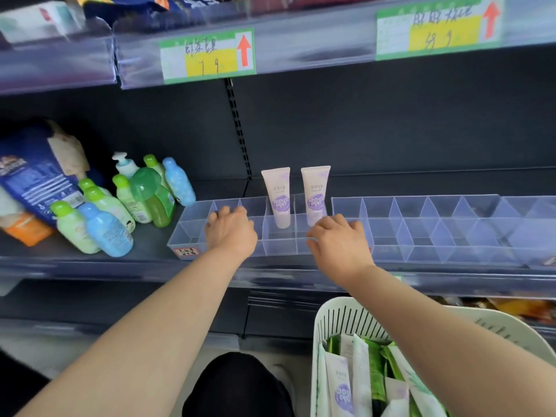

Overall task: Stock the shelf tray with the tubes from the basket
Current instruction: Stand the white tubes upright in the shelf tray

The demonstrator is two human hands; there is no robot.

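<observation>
Two pale pink tubes with purple labels stand upright, cap down, in neighbouring compartments of the clear divided shelf tray (pixel 188 228): the left tube (pixel 278 198) and the right tube (pixel 314 195). My left hand (pixel 230 231) hovers over the tray's compartments left of the tubes, fingers loosely curled, holding nothing. Just in front of the right tube's base is my right hand (pixel 340 245), fingers also loosely curled and empty. The white slotted basket (pixel 331 310) at the lower right holds several more tubes (pixel 343 386), purple-labelled and green.
A second clear divided tray (pixel 451 230) adjoins on the right. Green and blue bottles (pixel 105 227) and a blue bag (pixel 36 176) crowd the shelf on the left. The shelf above (pixel 301 40) overhangs with price tags.
</observation>
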